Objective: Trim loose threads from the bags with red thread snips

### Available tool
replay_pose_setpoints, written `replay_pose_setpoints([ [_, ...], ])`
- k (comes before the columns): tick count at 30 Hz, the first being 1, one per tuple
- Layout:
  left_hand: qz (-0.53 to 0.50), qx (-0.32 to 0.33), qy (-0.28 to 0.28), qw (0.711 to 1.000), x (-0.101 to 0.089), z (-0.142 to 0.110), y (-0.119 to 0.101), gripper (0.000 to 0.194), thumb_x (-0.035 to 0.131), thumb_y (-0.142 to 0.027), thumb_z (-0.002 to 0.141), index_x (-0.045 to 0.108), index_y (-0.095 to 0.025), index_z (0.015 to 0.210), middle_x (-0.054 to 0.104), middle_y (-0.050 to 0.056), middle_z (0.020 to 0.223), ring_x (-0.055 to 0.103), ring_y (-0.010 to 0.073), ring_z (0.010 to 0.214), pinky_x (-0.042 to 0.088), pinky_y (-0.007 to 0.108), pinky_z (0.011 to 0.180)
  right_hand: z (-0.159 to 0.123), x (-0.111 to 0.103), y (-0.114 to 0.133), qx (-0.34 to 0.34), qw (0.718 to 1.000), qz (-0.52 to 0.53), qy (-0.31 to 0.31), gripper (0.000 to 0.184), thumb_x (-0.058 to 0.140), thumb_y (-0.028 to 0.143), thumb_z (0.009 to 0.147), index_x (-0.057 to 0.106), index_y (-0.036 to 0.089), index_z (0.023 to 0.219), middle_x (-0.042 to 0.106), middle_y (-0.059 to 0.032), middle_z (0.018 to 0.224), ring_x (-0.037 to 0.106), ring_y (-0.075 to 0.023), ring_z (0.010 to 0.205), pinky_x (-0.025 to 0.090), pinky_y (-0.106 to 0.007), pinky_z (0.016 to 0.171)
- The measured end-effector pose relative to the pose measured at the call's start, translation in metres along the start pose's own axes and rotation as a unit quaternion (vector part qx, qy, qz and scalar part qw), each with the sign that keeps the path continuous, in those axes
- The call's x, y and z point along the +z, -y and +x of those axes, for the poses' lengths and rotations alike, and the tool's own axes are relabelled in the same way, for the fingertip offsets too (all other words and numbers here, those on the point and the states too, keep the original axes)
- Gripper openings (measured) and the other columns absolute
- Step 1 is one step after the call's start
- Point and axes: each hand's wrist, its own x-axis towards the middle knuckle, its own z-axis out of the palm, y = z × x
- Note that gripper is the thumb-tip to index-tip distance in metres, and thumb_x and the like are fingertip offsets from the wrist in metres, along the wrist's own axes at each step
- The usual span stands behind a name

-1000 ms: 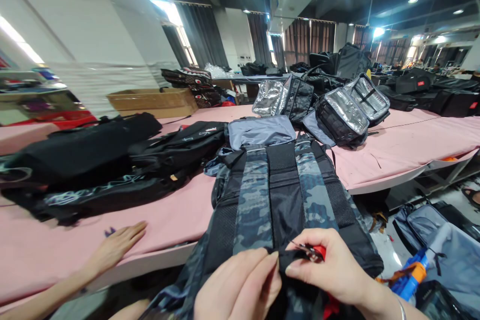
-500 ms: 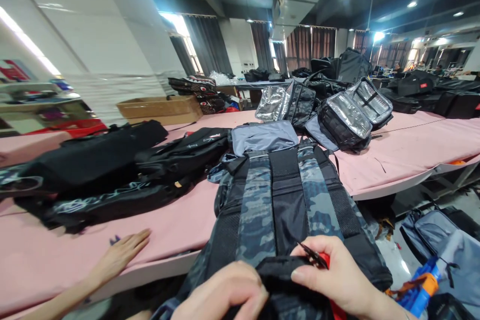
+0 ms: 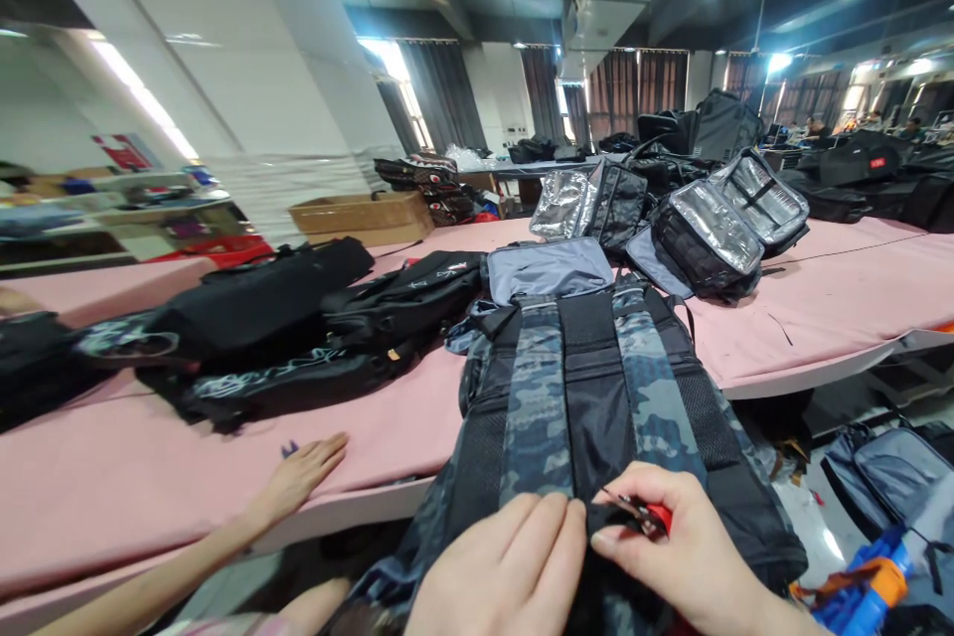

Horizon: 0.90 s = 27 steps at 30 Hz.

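Observation:
A camouflage backpack (image 3: 544, 397) with two shoulder straps lies back side up in front of me, its near end over the table edge. My left hand (image 3: 507, 561) has its fingers pressed together on the black fabric at the near end; the fingertips' underside is hidden. Close beside it, my right hand (image 3: 663, 537) is closed around small red-handled thread snips (image 3: 647, 515), their blades pointing left. Its thumb and fingers also pinch a bit of black fabric (image 3: 602, 517) from the backpack.
Another person's hand (image 3: 309, 470) lies flat on the pink table (image 3: 402, 437) at left. Black bags (image 3: 298, 358) lie beyond it. Open bags with silver lining (image 3: 715, 229) stand at the back right. Grey bags (image 3: 894, 467) and a blue-and-orange item (image 3: 865, 581) sit low at right.
The view has turned slightly left, so things sit further right. My left hand's curled fingers have straightened and lie closer to my right hand. The right hand still holds the snips.

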Motion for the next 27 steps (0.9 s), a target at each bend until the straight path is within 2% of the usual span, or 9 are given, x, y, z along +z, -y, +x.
replay_pose_setpoints([
  [5, -0.091, -0.086, -0.017, 0.992, 0.008, 0.004, -0.002, 0.013, 0.049, -0.008, 0.080, 0.057, -0.016, 0.085, 0.065, 0.003, 0.072, 0.060, 0.0101, 0.064, 0.050, 0.019, 0.062, 0.003, 0.003, 0.000, -0.005, 1.000, 0.014, -0.008, 0.014, 0.065, 0.027, 0.065, 0.065, 0.015, 0.072, 0.054, 0.0007, 0.064, 0.047, -0.0114, 0.059, 0.039, -0.021, 0.053],
  [8, -0.079, -0.144, -0.058, 0.985, 0.014, -0.003, 0.010, 0.010, 0.054, -0.010, 0.078, 0.057, -0.017, 0.084, 0.065, 0.002, 0.073, 0.061, 0.0111, 0.065, 0.051, 0.022, 0.065, 0.003, 0.002, -0.004, -0.004, 0.999, 0.033, -0.020, 0.018, 0.067, 0.031, 0.065, 0.065, 0.015, 0.072, 0.054, 0.0010, 0.064, 0.046, -0.0112, 0.059, 0.039, -0.021, 0.055],
  [12, -0.052, -0.343, -0.128, 0.929, 0.013, -0.022, 0.036, 0.003, 0.056, -0.023, 0.080, 0.059, -0.020, 0.080, 0.064, -0.001, 0.067, 0.059, 0.0124, 0.060, 0.049, 0.024, 0.061, 0.002, -0.003, -0.009, 0.018, 0.999, 0.048, -0.016, 0.021, 0.068, 0.034, 0.065, 0.064, 0.015, 0.071, 0.052, 0.0012, 0.061, 0.045, -0.0111, 0.058, 0.037, -0.020, 0.052],
  [14, -0.096, -0.396, -0.123, 0.905, 0.005, -0.029, 0.044, 0.007, 0.056, -0.028, 0.080, 0.059, -0.021, 0.080, 0.063, -0.002, 0.065, 0.059, 0.0121, 0.059, 0.049, 0.023, 0.059, 0.002, -0.004, -0.011, 0.024, 0.998, 0.056, -0.011, 0.021, 0.067, 0.034, 0.066, 0.065, 0.015, 0.074, 0.054, 0.0009, 0.064, 0.045, -0.0111, 0.060, 0.038, -0.020, 0.054],
  [18, -0.220, -0.342, -0.037, 0.913, -0.010, -0.027, 0.041, 0.015, 0.053, -0.025, 0.082, 0.058, -0.021, 0.069, 0.062, -0.002, 0.063, 0.059, 0.0109, 0.058, 0.049, 0.018, 0.057, 0.006, -0.003, -0.013, 0.015, 0.997, 0.078, -0.005, 0.018, 0.066, 0.030, 0.068, 0.066, 0.015, 0.078, 0.056, 0.0009, 0.068, 0.047, -0.0110, 0.064, 0.040, -0.020, 0.059],
  [20, -0.256, -0.299, 0.002, 0.920, -0.011, -0.021, 0.034, 0.009, 0.053, -0.022, 0.082, 0.061, -0.020, 0.084, 0.066, 0.000, 0.075, 0.062, 0.0114, 0.065, 0.050, 0.018, 0.060, 0.008, -0.001, -0.012, 0.004, 0.997, 0.072, -0.002, 0.016, 0.066, 0.028, 0.068, 0.065, 0.014, 0.077, 0.055, 0.0012, 0.067, 0.047, -0.0111, 0.064, 0.039, -0.021, 0.060],
  [21, -0.260, -0.277, 0.017, 0.925, -0.009, -0.017, 0.031, 0.015, 0.054, -0.021, 0.081, 0.061, -0.021, 0.094, 0.067, 0.001, 0.081, 0.063, 0.0116, 0.069, 0.051, 0.017, 0.063, 0.008, 0.000, -0.011, -0.004, 0.998, 0.066, -0.004, 0.015, 0.065, 0.027, 0.069, 0.065, 0.014, 0.076, 0.053, 0.0014, 0.067, 0.047, -0.0111, 0.064, 0.039, -0.021, 0.060],
  [23, -0.254, -0.233, 0.035, 0.938, -0.003, -0.011, 0.027, 0.023, 0.054, -0.019, 0.081, 0.059, -0.022, 0.104, 0.068, 0.002, 0.088, 0.064, 0.0108, 0.073, 0.051, 0.016, 0.065, 0.008, 0.001, -0.008, -0.019, 0.999, 0.046, -0.012, 0.012, 0.064, 0.025, 0.069, 0.066, 0.015, 0.075, 0.052, 0.0014, 0.067, 0.048, -0.0113, 0.064, 0.039, -0.021, 0.060],
  [27, -0.216, -0.132, 0.028, 0.967, 0.008, 0.000, 0.020, 0.017, 0.047, -0.015, 0.085, 0.061, -0.018, 0.094, 0.066, 0.002, 0.078, 0.063, 0.0073, 0.067, 0.049, 0.011, 0.060, 0.005, 0.004, -0.007, -0.036, 0.999, -0.016, -0.031, 0.009, 0.062, 0.022, 0.070, 0.066, 0.015, 0.074, 0.052, -0.0001, 0.070, 0.048, -0.0122, 0.066, 0.038, -0.022, 0.060],
])
